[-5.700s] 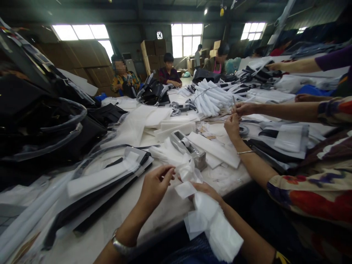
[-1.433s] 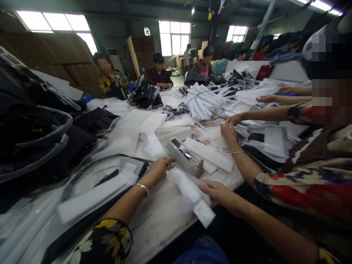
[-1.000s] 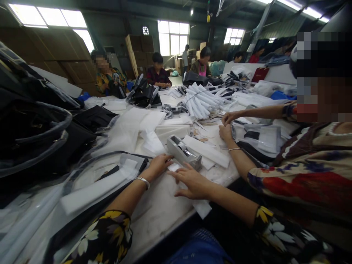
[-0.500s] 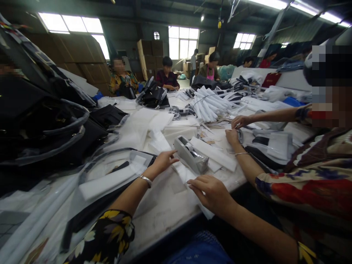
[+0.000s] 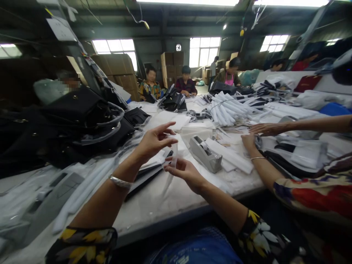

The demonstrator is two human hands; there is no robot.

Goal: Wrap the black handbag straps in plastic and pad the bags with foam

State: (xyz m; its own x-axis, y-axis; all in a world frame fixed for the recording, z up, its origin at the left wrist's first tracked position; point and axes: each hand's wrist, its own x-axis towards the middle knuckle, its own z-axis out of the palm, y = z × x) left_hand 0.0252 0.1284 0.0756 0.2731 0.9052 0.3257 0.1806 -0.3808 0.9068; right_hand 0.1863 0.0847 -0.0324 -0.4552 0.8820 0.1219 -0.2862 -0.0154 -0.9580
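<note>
A thin, translucent whitish strip (image 5: 175, 151) hangs upright between my two hands, its lower part blurred. My left hand (image 5: 155, 145) is at the strip's upper end, thumb and fingers curled around it, index finger stretched out above. Lower down, my right hand (image 5: 188, 175) pinches the same strip between thumb and fingers. Just right of both hands stands a grey tape dispenser (image 5: 207, 156). Behind my hands, white foam pieces and a black strap-like part (image 5: 145, 183) lie on the table (image 5: 154, 205), partly hidden.
Black handbags (image 5: 74, 110) are heaped at the left, near a second grey tape dispenser (image 5: 52, 198). A bundle of white foam rolls (image 5: 227, 108) lies farther back. At the right, a co-worker's hands (image 5: 261, 134) work over wrapped black straps. Other people sit across the table.
My hands have come together in front of the dispenser, now with the translucent strip between them. The view has turned left. The co-worker's upper hand now lies flatter.
</note>
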